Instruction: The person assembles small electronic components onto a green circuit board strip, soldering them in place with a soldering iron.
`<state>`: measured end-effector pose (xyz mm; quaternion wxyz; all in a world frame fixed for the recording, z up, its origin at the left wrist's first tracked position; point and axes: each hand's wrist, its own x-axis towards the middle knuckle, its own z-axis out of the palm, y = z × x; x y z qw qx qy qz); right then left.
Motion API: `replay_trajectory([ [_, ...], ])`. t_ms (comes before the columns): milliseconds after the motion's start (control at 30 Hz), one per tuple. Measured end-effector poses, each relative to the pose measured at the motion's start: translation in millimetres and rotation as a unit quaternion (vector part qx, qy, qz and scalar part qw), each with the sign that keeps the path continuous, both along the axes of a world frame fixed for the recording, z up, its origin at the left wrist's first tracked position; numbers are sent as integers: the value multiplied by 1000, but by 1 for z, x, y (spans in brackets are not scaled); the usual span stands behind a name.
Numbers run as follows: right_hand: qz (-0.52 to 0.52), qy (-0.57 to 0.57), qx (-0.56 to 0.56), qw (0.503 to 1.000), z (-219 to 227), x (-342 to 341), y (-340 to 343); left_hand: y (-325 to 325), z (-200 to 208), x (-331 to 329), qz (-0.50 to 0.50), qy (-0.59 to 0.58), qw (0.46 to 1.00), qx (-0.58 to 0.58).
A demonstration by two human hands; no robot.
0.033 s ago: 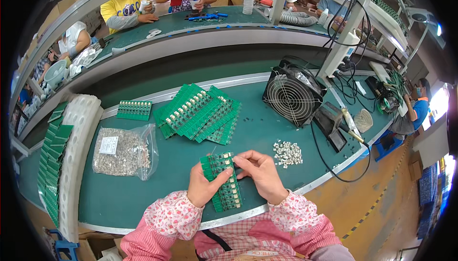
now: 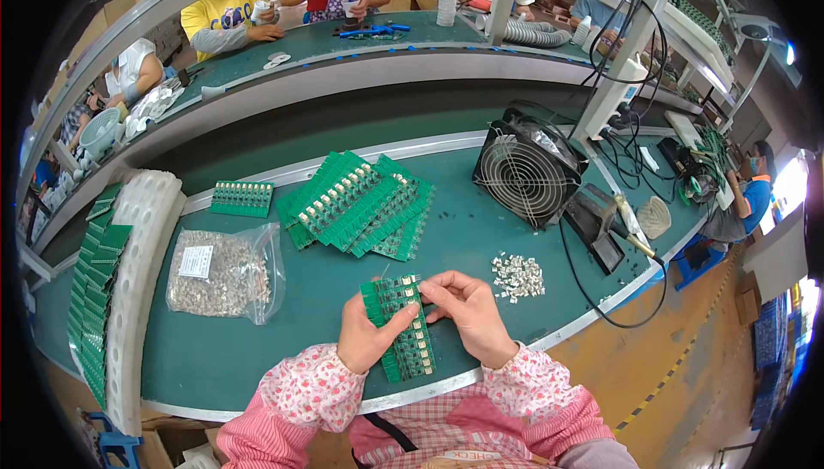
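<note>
A green circuit board panel (image 2: 400, 363), with a row of small silvery connectors along it, is held tilted above the bench's front edge. My left hand (image 2: 365, 340) grips it from the left, thumb across its face. At the board's upper right edge, the fingers of my right hand (image 2: 472, 316) are pinched together; whatever is between them is hidden. To the right of that hand lies a loose pile of small metal connectors (image 2: 518, 278). Beyond my hands is a fanned stack of green circuit boards (image 2: 360, 203).
A clear bag of connectors (image 2: 215, 276) lies left, with a single board panel (image 2: 242, 199) behind it. White foam (image 2: 144, 220) props up more boards (image 2: 96, 276). A black fan (image 2: 528, 173) and a soldering iron (image 2: 633, 222) with its cable stand right. Other people work across the bench.
</note>
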<state>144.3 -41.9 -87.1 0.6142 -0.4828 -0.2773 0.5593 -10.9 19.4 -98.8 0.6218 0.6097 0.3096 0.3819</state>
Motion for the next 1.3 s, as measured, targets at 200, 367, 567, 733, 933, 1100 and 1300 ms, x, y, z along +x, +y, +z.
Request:
replay_trajectory([
  [200, -3, -12, 19, 1000, -1, -4, -1, 0, -1, 1, -7, 2, 1000, -3],
  [367, -4, -2, 43, 999, -3, -8, -2, -3, 7, 0, -6, 14, 1000, 5],
  [567, -19, -18, 56, 998, -11, -11, -1, -4, 8, 1, -3, 19, 1000, 8],
  [733, -20, -14, 77, 997, -16, -13, -4, -5, 9, 1, -1, 33, 999, 37],
  [933, -59, -14, 98, 993, -20, -16, -5, -5, 9, 5, -25, 38, 995, 84],
  [1100, -78, -15, 68, 995, -13, -12, -8, -7, 2, 6, -44, -25, 999, -21],
  [1300, -194, -692, 139, 681, -5, 48, -51, -2, 3, 0, -23, -49, 991, -119],
])
